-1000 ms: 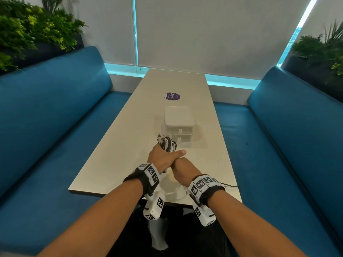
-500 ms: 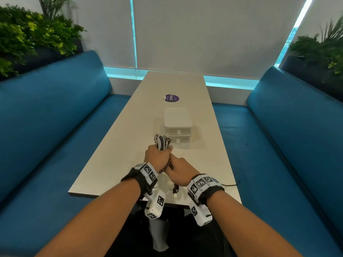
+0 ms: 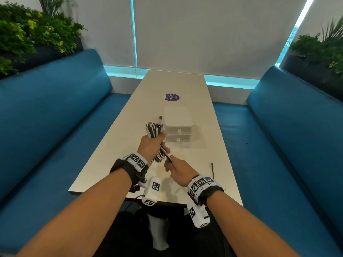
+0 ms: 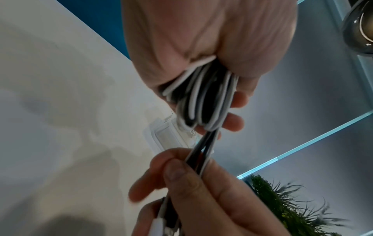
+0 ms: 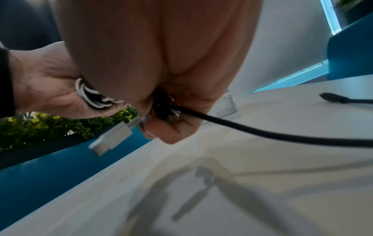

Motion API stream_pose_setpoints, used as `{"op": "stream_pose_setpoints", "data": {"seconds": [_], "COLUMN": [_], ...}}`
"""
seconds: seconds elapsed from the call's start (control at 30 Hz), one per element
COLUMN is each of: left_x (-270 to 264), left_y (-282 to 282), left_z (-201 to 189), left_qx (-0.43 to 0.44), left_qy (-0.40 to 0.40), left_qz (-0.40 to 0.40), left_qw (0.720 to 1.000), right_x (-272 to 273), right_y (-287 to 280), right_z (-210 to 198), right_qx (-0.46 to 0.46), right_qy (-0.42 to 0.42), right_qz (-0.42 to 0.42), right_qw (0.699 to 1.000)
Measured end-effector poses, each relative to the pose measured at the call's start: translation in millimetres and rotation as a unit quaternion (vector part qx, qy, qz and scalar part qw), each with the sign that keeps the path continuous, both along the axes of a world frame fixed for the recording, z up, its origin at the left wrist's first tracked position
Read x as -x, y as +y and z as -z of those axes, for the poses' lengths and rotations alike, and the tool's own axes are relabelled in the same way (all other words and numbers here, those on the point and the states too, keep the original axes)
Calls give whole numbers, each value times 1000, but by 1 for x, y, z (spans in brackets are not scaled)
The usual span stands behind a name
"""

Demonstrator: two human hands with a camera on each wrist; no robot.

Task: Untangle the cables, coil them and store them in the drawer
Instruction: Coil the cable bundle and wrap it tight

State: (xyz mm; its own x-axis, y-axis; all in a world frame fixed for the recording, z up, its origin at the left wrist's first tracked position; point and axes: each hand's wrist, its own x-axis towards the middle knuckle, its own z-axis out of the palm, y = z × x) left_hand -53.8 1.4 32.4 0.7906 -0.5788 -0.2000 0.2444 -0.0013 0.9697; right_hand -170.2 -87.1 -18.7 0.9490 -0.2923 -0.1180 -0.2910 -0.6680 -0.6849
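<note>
A: Two hands over the near end of the tabletop (image 3: 115, 145), and the left hand (image 3: 150, 146) has its grip wrapped tight round a coiled bundle of cables (image 3: 153, 129), black and white loops poking out above the fist.

B: And the bundle's lower loops hang out under that fist too, plain in the left wrist view, cables (image 4: 201, 102) fanned between palm and fingers (image 4: 234, 121).

A: The right hand (image 3: 178, 171) sits just beside it, nearer the person, thumb and fingers pinching the loose ends (image 3: 167, 156) that run taut down from the coil.

B: From the right wrist, a silver USB plug (image 5: 113, 137) sticks out of that pinch, and a black cable (image 5: 282, 135) trails off across the tabletop to a black connector tip (image 5: 331, 99) lying flat.

A: Beyond the hands, the white drawer unit (image 3: 178, 125) stands on the tabletop, both drawers closed, the coil held in the air just in front of its left corner. A purple sticker (image 3: 172, 97) lies farther back.
</note>
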Motion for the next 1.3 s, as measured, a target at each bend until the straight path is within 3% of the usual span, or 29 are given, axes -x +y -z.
{"op": "stream_pose_setpoints", "data": {"seconds": [0.27,0.43,0.6,0.67,0.8,1.0,1.13,1.3], "left_x": [4,0,-7,-11,-3,0,6,9], "left_y": [-3,-3,0,2,4,10,8,4], "left_z": [4,3,-5,-6,4,14,11,11], "left_qx": [-8,-52,-108,-143,-258,-243,-291,-351], "left_qy": [-35,-99,-172,-230,-327,-317,-335,-368], "left_qz": [38,54,84,119,234,275,347,331], "left_qw": [999,992,976,955,878,874,826,795], "right_x": [3,3,5,7,2,6,9,6], "right_y": [1,-2,-1,-1,-9,-31,-32,-34], "right_z": [4,9,4,-1,-1,-11,-13,-5], "right_qx": [-56,4,8,10,84,22,-23,-72], "right_qy": [25,38,61,72,103,75,77,46], "right_qz": [7,-3,-16,-32,-66,-9,0,12], "right_qw": [998,999,998,997,989,997,997,996]}}
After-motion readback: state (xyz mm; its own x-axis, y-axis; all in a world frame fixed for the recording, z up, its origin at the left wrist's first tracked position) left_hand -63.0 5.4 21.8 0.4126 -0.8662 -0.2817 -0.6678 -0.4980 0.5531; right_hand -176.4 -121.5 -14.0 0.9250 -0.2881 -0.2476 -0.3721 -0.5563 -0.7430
